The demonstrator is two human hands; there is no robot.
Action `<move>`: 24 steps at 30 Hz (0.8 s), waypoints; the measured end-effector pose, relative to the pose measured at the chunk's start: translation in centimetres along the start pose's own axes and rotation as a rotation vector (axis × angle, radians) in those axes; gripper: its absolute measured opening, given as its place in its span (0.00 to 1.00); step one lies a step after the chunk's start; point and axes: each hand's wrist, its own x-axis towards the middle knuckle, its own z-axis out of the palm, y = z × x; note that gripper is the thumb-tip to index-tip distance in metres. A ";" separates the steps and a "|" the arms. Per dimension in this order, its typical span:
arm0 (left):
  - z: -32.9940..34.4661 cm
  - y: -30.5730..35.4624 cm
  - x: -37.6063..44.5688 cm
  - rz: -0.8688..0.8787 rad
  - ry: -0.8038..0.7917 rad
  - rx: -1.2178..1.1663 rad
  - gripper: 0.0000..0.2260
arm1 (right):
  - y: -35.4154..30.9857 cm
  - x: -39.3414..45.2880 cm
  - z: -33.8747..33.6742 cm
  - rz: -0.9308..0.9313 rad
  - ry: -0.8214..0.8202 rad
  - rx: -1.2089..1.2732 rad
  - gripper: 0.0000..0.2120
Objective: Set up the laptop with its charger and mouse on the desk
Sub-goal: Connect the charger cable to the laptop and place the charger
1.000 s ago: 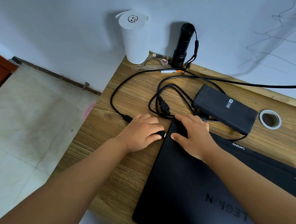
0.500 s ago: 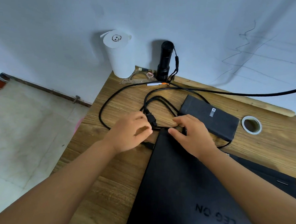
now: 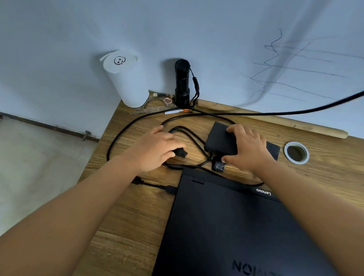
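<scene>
A closed black laptop [image 3: 234, 230] lies on the wooden desk [image 3: 127, 235], near the front. Behind it sits the black charger brick [image 3: 218, 137], with my right hand [image 3: 248, 148] wrapped over it, fingers on its far edge and thumb at its near edge. My left hand [image 3: 156, 148] is closed on the black power plug [image 3: 181, 153] of the looped charger cable [image 3: 195, 141]. Another connector on a thin lead [image 3: 149, 184] lies against the laptop's left rear corner. No mouse is visible.
A white paper roll [image 3: 125, 81] and a black flashlight [image 3: 182, 83] stand against the wall at the desk's back. A cable hole with a white ring [image 3: 296, 152] is to the right. A thick black cable [image 3: 291, 111] runs off right. The desk's left edge drops to the floor.
Both hands left the laptop's rear corner and moved back. The left hand took hold of the power plug; the right hand moved onto the charger brick. My view tilted upward.
</scene>
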 end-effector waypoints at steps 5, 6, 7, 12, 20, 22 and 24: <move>-1.7 1.1 1.4 -0.135 0.205 -0.166 0.18 | 0.4 -0.3 -0.9 -0.042 -0.067 0.040 0.47; -2.1 1.4 1.8 -0.150 0.220 -0.201 0.17 | 0.5 -0.6 -0.9 -0.062 -0.078 0.041 0.48; -2.4 1.7 2.2 -0.152 0.221 -0.227 0.16 | 0.6 -1.0 -1.0 -0.085 -0.088 0.046 0.48; -2.8 3.1 3.4 -0.053 0.153 -0.254 0.15 | 1.2 -2.5 -1.5 -0.184 -0.077 0.194 0.43; -2.9 4.0 3.3 0.023 0.174 -0.292 0.16 | 2.0 -3.3 -2.6 -0.202 -0.014 0.334 0.40; -3.1 4.4 3.1 0.039 0.212 -0.307 0.16 | 2.2 -3.4 -2.7 -0.192 0.002 0.356 0.40; -3.3 4.7 2.9 0.057 0.259 -0.323 0.15 | 2.3 -3.4 -2.7 -0.194 0.018 0.359 0.40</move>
